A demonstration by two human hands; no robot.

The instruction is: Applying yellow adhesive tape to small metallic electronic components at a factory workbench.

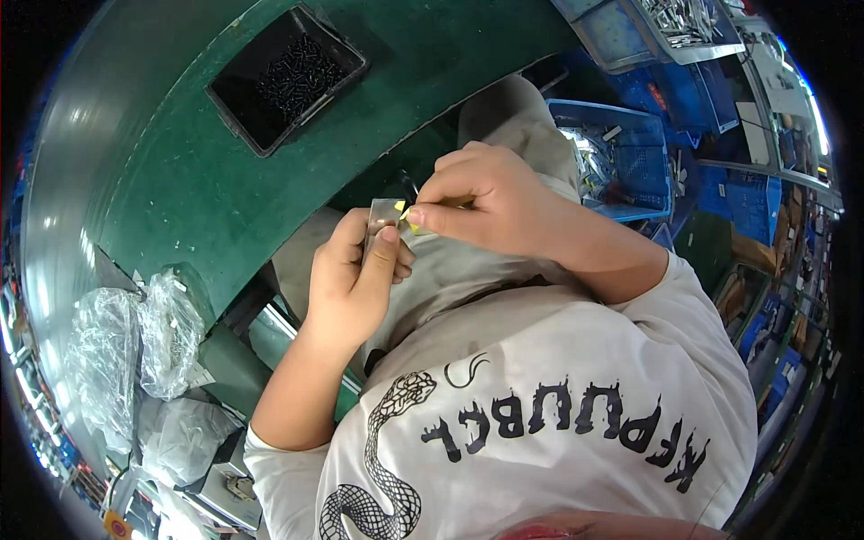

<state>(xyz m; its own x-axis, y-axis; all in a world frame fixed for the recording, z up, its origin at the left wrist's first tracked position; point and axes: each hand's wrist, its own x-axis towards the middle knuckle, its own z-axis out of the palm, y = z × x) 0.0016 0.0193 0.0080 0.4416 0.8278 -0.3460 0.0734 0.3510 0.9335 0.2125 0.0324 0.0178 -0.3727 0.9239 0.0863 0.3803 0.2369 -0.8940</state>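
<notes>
My left hand (353, 274) is closed around a small, flat, rectangular piece (384, 209) that looks clear or greyish, with its thumb pressed on the near face. Just to the right, my right hand (481, 200) pinches a small yellow piece (405, 215) between thumb and fingertips, at the rectangular piece's right edge. More yellow shows at that piece's upper corner and below my right fingertips. Both hands are held together above my lap, close to the green table (180, 193). The fingers partly hide both small pieces, so their exact kind cannot be made out.
A black tray (236, 115) of small black parts stands on the table at the far left. At the right are a blue basket (661, 166) of loose parts and a grey-blue bin (612, 36) of metal pieces. Clear plastic bags (103, 351) lie at the lower left.
</notes>
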